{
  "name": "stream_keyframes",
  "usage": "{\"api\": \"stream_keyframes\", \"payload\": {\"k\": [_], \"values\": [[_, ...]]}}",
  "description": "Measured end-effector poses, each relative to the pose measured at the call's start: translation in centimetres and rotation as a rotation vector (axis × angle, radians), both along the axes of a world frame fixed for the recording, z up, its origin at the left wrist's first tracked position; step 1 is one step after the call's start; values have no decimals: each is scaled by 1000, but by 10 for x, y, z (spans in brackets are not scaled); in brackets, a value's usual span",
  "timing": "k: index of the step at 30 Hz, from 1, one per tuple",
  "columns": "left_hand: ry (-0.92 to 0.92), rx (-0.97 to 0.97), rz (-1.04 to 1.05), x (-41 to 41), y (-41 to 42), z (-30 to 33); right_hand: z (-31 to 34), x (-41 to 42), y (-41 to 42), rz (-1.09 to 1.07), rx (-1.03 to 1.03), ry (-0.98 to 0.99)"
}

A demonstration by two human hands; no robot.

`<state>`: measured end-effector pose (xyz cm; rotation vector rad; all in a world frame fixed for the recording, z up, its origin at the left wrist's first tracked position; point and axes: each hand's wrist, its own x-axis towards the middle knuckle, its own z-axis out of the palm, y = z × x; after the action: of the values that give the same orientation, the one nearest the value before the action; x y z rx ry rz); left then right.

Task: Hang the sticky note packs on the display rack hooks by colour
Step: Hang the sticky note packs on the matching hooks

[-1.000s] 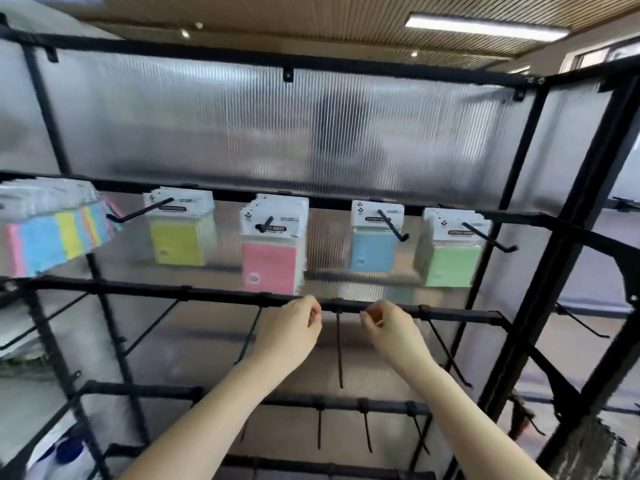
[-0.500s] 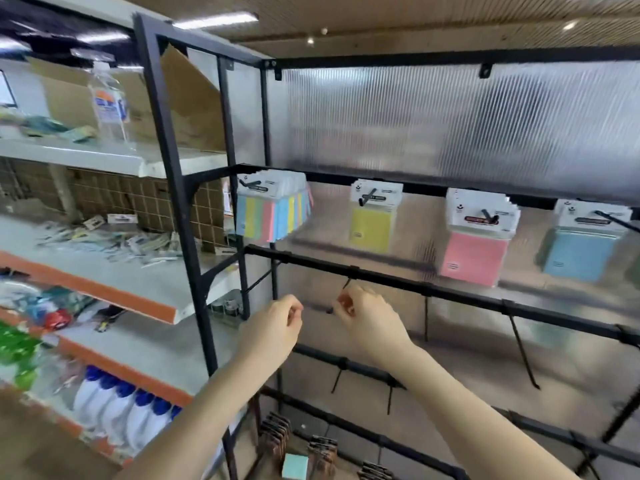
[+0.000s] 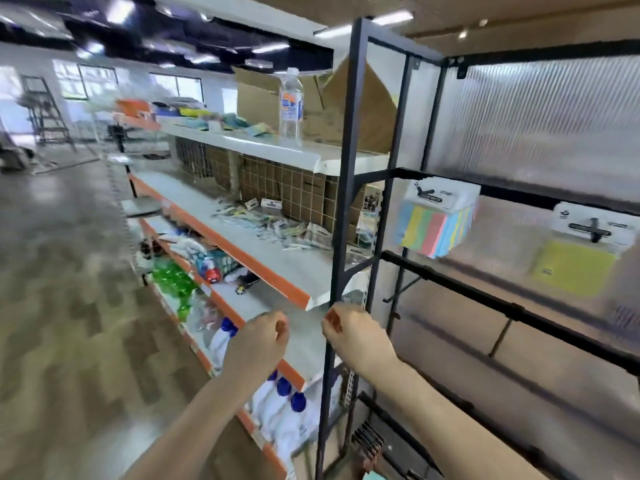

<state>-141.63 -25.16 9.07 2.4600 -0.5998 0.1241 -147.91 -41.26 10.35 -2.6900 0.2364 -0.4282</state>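
Note:
My left hand [image 3: 258, 341] and my right hand [image 3: 353, 336] are raised side by side in front of the black display rack's corner post [image 3: 346, 202]. Both have their fingers curled in and hold nothing. On the rack's upper rail a multicolour sticky note pack [image 3: 433, 230] hangs on the leftmost hook, and yellow packs [image 3: 575, 271] hang on the hook to its right. The corner of a teal pack [image 3: 375, 476] shows at the bottom edge, below my right arm. The other colours are out of frame to the right.
Bare black hooks [image 3: 401, 289] stick out from the rack's lower rail. To the left stands a store shelf with orange edges [image 3: 249, 258], holding loose packets, white bottles with blue caps [image 3: 280, 386] and a clear bottle [image 3: 291, 105]. Open floor lies further left.
My view has swung left, away from the pink, blue and green packs, towards the rack's left end and the store shelf. Both hands stayed curled and have come away from the rail.

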Motion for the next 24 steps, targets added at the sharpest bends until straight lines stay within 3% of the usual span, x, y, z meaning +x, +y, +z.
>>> {"api": "stream_keyframes", "payload": {"k": [8, 24], "values": [[-27, 53, 130, 67, 11, -7, -13, 84, 6, 102, 13, 6], [10, 117, 164, 196, -34, -11, -37, 243, -21, 76, 157, 17]]}}
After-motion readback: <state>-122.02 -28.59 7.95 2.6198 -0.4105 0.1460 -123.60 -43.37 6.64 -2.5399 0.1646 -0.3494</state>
